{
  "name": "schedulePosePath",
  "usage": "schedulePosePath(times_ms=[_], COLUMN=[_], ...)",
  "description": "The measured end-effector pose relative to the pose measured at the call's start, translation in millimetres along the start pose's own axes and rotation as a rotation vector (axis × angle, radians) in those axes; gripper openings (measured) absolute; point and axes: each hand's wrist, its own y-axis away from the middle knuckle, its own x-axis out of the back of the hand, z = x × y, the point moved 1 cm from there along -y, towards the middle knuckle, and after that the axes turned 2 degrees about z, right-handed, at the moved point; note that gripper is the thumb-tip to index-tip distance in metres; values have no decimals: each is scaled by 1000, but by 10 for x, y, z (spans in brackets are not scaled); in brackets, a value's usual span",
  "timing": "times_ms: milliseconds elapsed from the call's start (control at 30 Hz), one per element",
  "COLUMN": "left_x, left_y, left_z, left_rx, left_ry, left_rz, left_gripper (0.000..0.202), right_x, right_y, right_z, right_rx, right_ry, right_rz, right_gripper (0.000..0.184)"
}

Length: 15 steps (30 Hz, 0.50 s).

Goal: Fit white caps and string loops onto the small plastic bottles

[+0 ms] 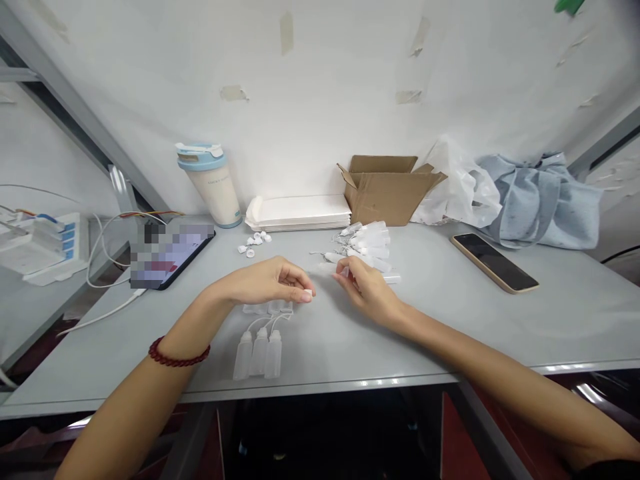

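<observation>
Between the thumb and fingers of my left hand is a small white cap. My right hand pinches a small translucent plastic bottle, partly hidden by the fingers, at the near edge of a pile of similar bottles, some with thin needle-like tips. Loose white caps lie beyond my left hand. On the near side of that hand, bottles with thin curved tubes lie side by side. Behind them more bottles show, partly covered by my left hand.
A blue-lidded cup, a stack of white trays or boxes, an open cardboard box, a plastic bag and a blue cloth bag line the wall. Phones lie left and right; a power strip sits far left.
</observation>
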Motion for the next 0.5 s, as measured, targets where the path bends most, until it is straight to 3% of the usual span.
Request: schedulePosePath(times_ms=[133, 300, 500], left_x=[-32, -60, -104], left_y=[-65, -114, -115], left_z=[-64, -80, -25], left_rx=[28, 11, -66], left_ry=[7, 145, 287], left_rz=[103, 308, 301], left_gripper=[28, 31, 23], right_x=[65, 114, 110], right_y=[-16, -27, -19], right_z=[-33, -90, -113], right_rx=[-106, -208, -258], right_ry=[-168, -440, -578], right_rz=[71, 29, -25], right_gripper=[10, 16, 19])
